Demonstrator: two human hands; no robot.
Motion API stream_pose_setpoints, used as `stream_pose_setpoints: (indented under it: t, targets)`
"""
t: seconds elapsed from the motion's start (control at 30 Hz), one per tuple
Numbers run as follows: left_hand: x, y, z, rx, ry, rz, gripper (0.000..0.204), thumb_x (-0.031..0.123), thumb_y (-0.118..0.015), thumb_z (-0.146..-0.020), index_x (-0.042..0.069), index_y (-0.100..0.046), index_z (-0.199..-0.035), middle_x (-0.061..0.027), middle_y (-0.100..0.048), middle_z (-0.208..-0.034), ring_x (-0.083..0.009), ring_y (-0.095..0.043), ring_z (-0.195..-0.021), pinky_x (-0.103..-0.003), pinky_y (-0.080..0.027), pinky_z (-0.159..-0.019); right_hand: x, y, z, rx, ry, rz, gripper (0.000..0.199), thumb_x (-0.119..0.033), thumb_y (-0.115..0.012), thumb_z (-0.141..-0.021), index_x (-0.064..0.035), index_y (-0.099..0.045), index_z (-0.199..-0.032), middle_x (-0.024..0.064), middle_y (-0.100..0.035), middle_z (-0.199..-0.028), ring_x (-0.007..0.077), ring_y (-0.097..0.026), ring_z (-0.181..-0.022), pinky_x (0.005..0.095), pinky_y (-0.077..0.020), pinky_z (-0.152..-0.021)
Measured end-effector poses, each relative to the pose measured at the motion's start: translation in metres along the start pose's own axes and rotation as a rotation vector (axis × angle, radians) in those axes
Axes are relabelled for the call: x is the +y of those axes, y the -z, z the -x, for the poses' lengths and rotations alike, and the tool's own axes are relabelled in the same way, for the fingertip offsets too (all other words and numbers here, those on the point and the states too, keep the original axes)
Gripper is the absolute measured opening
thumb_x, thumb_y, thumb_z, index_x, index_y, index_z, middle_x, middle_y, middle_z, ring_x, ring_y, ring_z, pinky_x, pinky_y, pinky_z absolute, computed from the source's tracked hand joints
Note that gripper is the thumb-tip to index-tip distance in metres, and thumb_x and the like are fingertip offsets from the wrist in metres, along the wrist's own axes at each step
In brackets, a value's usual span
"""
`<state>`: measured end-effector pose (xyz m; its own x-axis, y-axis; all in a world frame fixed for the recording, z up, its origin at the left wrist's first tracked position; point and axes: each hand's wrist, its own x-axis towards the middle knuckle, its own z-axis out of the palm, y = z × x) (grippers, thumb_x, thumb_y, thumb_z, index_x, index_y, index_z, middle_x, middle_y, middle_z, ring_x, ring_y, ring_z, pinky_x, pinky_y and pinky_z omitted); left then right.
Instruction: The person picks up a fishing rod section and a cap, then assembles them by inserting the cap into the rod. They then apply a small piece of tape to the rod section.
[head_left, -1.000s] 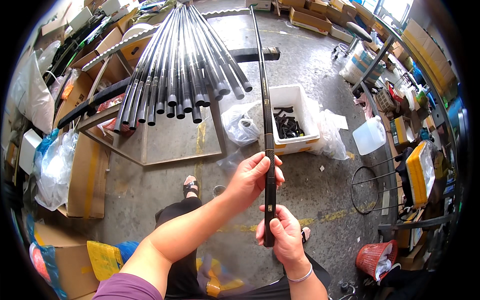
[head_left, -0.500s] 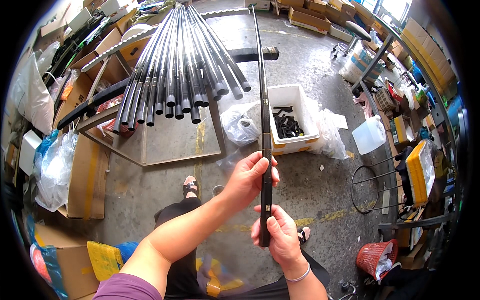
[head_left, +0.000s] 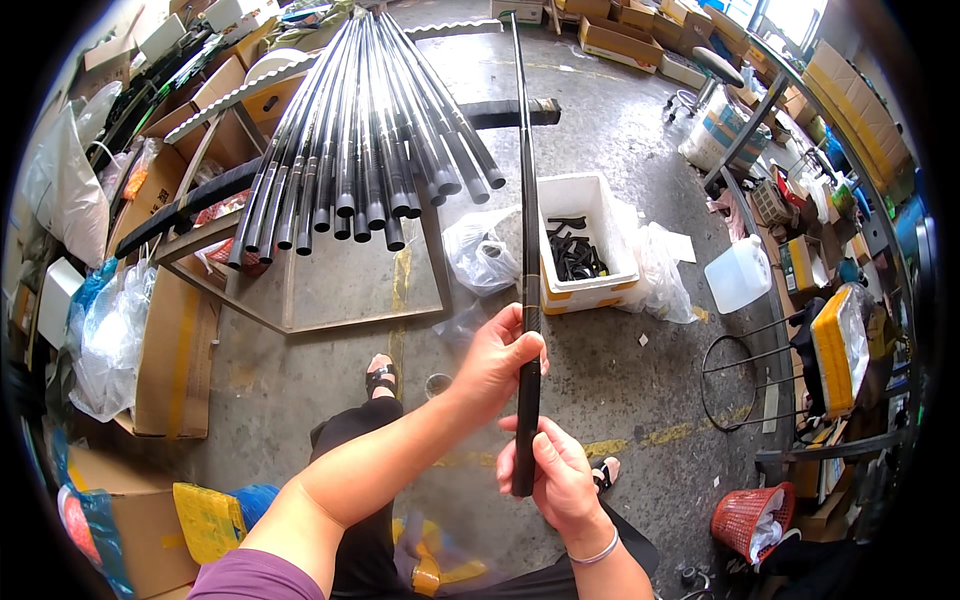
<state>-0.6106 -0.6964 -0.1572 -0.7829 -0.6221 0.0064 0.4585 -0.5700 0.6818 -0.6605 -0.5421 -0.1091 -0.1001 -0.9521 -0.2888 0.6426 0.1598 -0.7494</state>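
A black telescopic fishing rod point(head_left: 530, 240) stands nearly upright in front of me, its tip pointing away toward the far floor. My left hand point(head_left: 503, 355) is closed around it above the butt, thumb lying across the shaft. Lower down, the fingers and thumb of my right hand point(head_left: 558, 465) grip the butt end; a bracelet circles that wrist. To the left, a fanned bundle of similar dark rods point(head_left: 345, 185) rests on a metal rack point(head_left: 440, 275) with a black padded bar point(head_left: 195, 205), butts toward me.
Beyond my hands sits a white foam box point(head_left: 625, 265) holding small black parts, between plastic bags point(head_left: 480, 250). On the right are a white jug point(head_left: 738, 272), a wire ring stand point(head_left: 725, 380) and a red basket point(head_left: 740, 520). Cardboard boxes point(head_left: 165, 360) line the left.
The rod has turned about its length, so the small light mark near its butt no longer shows. My left thumb has shifted slightly down the shaft. Both hands still hold it.
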Motion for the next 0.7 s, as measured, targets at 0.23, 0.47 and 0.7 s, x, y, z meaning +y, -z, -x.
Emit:
stream_pose_setpoints:
  t: [0.23, 0.47, 0.7]
  targets:
    - [0.023, -0.021, 0.002, -0.009, 0.125, 0.134, 0.033, 0.032, -0.058, -0.089, 0.004, -0.052, -0.106, -0.0062, -0.058, -0.077, -0.0172, -0.055, -0.076, -0.030, -0.044, -0.073, 0.001, 0.007, 0.000, -0.037, -0.019, -0.125, 0.045, -0.034, -0.038, -0.098, 0.0047, -0.045, -0.120, 0.0136, -0.060, -0.077, 0.0174, -0.055, -0.060, 0.0266, -0.0425, -0.052]
    - [0.009, -0.008, 0.000, -0.019, 0.034, 0.165, 0.029, 0.023, -0.066, -0.085, 0.007, -0.053, -0.106, -0.0050, -0.057, -0.080, -0.0169, -0.055, -0.077, -0.031, -0.045, -0.076, 0.002, 0.006, 0.000, -0.016, 0.000, -0.077, 0.049, -0.038, -0.041, -0.097, 0.0045, -0.044, -0.120, 0.0139, -0.061, -0.079, 0.0181, -0.058, -0.063, 0.0262, -0.0451, -0.052]
    - [0.005, -0.008, 0.000, 0.011, 0.008, 0.093, 0.044, 0.032, -0.076, -0.076, 0.011, -0.052, -0.107, -0.0029, -0.056, -0.079, -0.0151, -0.054, -0.077, -0.030, -0.044, -0.076, 0.004, 0.008, -0.002, -0.029, 0.010, -0.071, 0.051, -0.040, -0.047, -0.094, 0.0040, -0.044, -0.120, 0.0137, -0.061, -0.079, 0.0183, -0.059, -0.063, 0.0258, -0.0466, -0.053]
